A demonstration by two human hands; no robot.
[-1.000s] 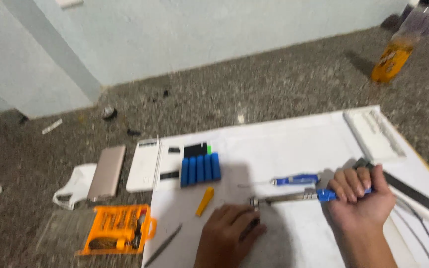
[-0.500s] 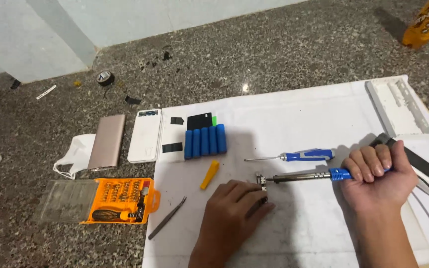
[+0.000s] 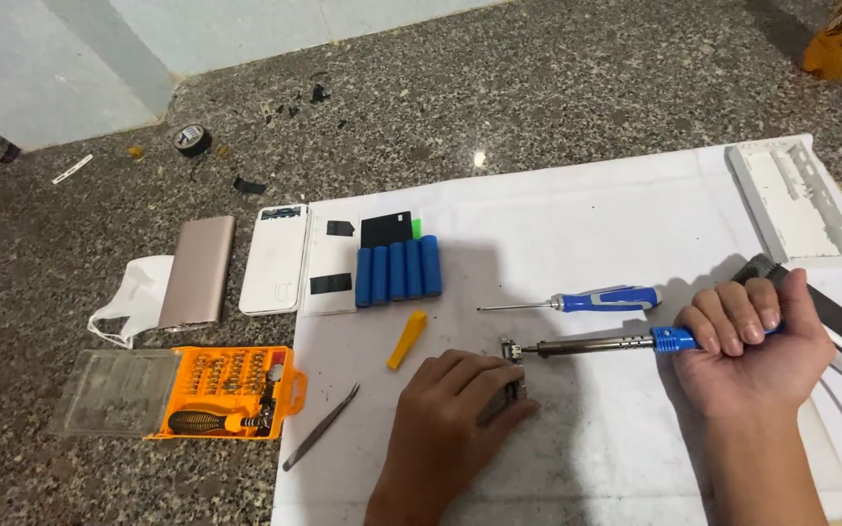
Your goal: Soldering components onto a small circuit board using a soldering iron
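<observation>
— Where do we stand with the small circuit board (image 3: 512, 362)?

— It lies flat on the white sheet (image 3: 587, 209), near the front edge, mostly under our left hand (image 3: 445, 424). Our fingertips press down on it, curled closed over its near side, so only the far end with the metal connector shows.

— And the soldering iron (image 3: 626, 342)?

— Our right hand (image 3: 747, 341) has it in a full fist, fingers wrapped tight round the blue handle, thumb tucked. The shaft runs level to the left, and its tip sits right at the board's connector end; we cannot tell if it touches.

— How does the board handle, do we think?

— Light, thin and stiff, we judge, and easy to skid on paper, hence the pinning fingers. It looks fragile at the joints, so the bare edges are the place to hold it, away from the tip. The iron is rigid, and only the handle is safe to grip.

— Anything close by?

— A blue-handled screwdriver (image 3: 601, 299) lies just beyond the iron, a yellow pry tool (image 3: 407, 339) to the left, tweezers (image 3: 322, 440) near our left wrist.
</observation>
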